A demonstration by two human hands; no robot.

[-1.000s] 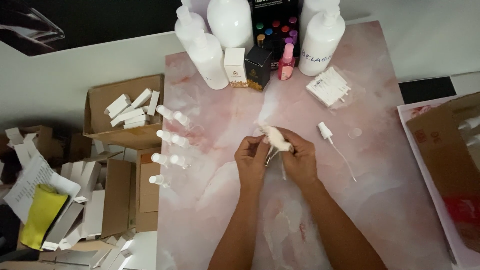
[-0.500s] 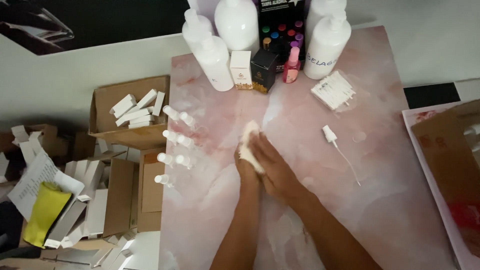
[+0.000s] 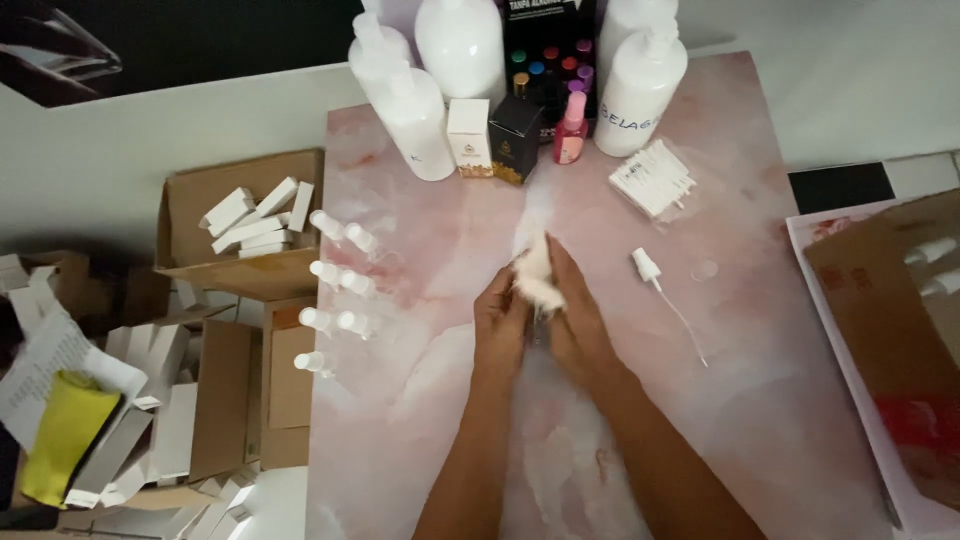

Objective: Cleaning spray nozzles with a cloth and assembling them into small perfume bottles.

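Left hand: the left hand (image 3: 500, 322) was seen pressed against the right one at mid-table, its fingers curled onto a small white soft wad (image 3: 536, 280).
Right hand: the right hand (image 3: 575, 325) was closed around the same wad from the right side; what lay beneath the palms could not be told.
Held thing: the white wad, blurred, was pinched between both hands just above the pink marbled tabletop (image 3: 780, 420).
Risk 1: the wad was judged liable to slip out, since only its near end was gripped and its far end stuck out free.
Risk 2: the white spray pump with a thin dip tube (image 3: 650, 272), lying loose just right of the right hand, was judged liable to be knocked away by a wrist swing.
Risk 3: the 8 small clear bottles with white caps (image 3: 335, 275), laid in pairs along the left table edge, were judged liable to roll off if nudged.
Far side: 4 large white plastic bottles (image 3: 415, 110), 1 white carton (image 3: 468, 137), 1 black carton (image 3: 515, 138) and 1 pink bottle (image 3: 571, 130) were stood well apart from the hands.
Obstruction: a clear packet of white pieces (image 3: 652, 178) was lying between the pump and the far bottles.
Left floor: an open brown cardboard box of white cartons (image 3: 245, 225) was set beside the table.
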